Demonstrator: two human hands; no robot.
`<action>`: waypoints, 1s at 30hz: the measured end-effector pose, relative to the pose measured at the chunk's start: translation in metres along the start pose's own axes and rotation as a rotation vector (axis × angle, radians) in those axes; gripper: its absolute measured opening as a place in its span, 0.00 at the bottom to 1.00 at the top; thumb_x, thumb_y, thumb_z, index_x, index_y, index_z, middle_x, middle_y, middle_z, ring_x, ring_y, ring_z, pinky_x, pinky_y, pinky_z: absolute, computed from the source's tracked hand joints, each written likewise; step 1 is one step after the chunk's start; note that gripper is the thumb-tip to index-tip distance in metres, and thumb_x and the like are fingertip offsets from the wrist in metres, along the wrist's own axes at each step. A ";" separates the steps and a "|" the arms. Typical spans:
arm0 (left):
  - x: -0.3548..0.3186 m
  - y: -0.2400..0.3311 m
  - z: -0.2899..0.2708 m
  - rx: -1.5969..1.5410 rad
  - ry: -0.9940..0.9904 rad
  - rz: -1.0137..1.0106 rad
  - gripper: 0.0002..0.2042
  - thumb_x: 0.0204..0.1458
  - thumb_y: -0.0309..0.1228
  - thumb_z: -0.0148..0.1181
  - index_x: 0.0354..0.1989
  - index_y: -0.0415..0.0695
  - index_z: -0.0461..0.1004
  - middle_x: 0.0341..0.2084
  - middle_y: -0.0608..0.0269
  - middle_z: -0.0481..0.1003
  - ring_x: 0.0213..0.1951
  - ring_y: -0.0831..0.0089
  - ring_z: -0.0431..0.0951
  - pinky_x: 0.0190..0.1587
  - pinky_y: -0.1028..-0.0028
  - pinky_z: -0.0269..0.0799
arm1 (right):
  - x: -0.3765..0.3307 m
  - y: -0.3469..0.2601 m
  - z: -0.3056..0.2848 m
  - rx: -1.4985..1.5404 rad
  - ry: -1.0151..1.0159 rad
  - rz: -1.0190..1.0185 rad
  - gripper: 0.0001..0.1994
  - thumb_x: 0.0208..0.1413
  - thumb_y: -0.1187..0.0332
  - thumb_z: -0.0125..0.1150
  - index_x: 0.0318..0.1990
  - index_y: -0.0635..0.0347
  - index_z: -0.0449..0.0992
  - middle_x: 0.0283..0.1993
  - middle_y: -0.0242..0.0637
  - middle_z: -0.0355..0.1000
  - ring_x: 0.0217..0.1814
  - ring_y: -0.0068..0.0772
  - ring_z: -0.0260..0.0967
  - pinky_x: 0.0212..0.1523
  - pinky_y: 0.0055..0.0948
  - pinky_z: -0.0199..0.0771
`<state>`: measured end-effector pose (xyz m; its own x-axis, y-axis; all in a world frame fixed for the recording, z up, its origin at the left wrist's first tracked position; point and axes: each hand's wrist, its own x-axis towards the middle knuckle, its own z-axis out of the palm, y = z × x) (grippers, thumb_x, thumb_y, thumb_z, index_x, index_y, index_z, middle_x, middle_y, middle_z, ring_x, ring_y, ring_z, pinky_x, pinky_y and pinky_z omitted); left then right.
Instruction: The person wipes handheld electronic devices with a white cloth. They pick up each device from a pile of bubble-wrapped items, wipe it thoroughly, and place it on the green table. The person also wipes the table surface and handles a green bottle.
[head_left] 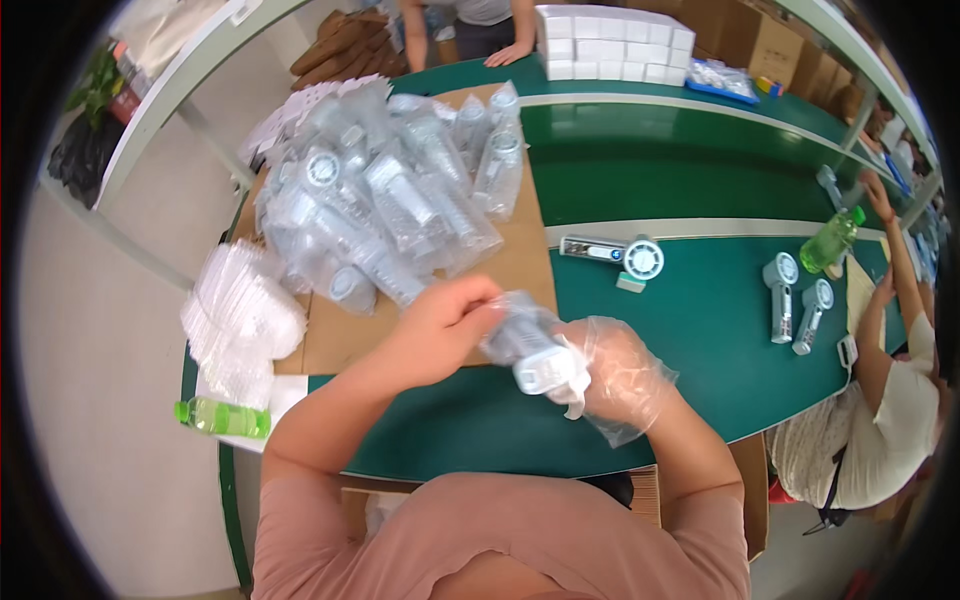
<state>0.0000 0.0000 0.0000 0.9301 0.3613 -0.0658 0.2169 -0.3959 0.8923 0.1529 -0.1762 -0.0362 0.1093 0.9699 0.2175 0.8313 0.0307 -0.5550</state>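
Observation:
Between my hands, above the near part of the table, is a pale blue-grey handheld fan (545,372), blurred by motion. My left hand (455,325) pinches its far end, where clear plastic shows. My right hand (612,368) grips it from the right, its fingers partly hidden. A clear plastic bag (628,425) hangs loosely over that hand and wrist. Something white and crumpled (574,385) sticks out by the right fingertips. Just beyond my left hand lies a heap of bubble-wrapped fans (390,200) on a cardboard sheet (530,255).
A stack of bubble bags (240,315) and a green bottle (225,416) are at the left. Unwrapped fans (643,259) (781,295) lie on the green table (680,370). A co-worker (880,400) sits at the right; another person (485,25) stands across, near white boxes (615,45).

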 end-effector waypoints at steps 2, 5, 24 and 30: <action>-0.004 0.004 -0.017 0.144 0.096 0.115 0.06 0.58 0.28 0.52 0.33 0.39 0.73 0.23 0.67 0.71 0.28 0.78 0.68 0.32 0.74 0.66 | 0.001 -0.004 -0.016 -0.083 0.014 -0.175 0.20 0.41 0.58 0.68 0.43 0.51 0.73 0.33 0.36 0.74 0.34 0.42 0.73 0.35 0.38 0.73; -0.016 0.033 -0.024 0.029 -0.026 0.029 0.05 0.57 0.26 0.51 0.32 0.38 0.72 0.22 0.69 0.70 0.27 0.81 0.67 0.31 0.76 0.65 | -0.007 -0.020 -0.020 0.072 0.070 -0.370 0.12 0.45 0.61 0.62 0.37 0.53 0.74 0.33 0.37 0.72 0.35 0.43 0.72 0.33 0.37 0.72; 0.225 -0.056 -0.165 1.000 0.545 0.384 0.09 0.56 0.31 0.51 0.36 0.38 0.74 0.32 0.43 0.75 0.37 0.44 0.74 0.38 0.57 0.69 | -0.063 0.129 0.017 1.843 1.242 0.339 0.13 0.57 0.55 0.57 0.43 0.52 0.71 0.26 0.29 0.69 0.21 0.26 0.67 0.18 0.25 0.67; 0.234 -0.065 -0.138 1.155 0.388 0.380 0.04 0.51 0.27 0.55 0.33 0.40 0.72 0.31 0.46 0.74 0.35 0.46 0.73 0.37 0.56 0.68 | -0.066 0.122 0.008 1.846 1.247 0.243 0.14 0.56 0.60 0.54 0.46 0.56 0.70 0.34 0.34 0.74 0.28 0.31 0.72 0.24 0.28 0.74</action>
<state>0.1623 0.2265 -0.0119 0.8852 0.2093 0.4155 0.2697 -0.9586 -0.0917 0.2423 -0.2342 -0.1244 0.8995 0.4198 -0.1211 -0.4321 0.8140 -0.3881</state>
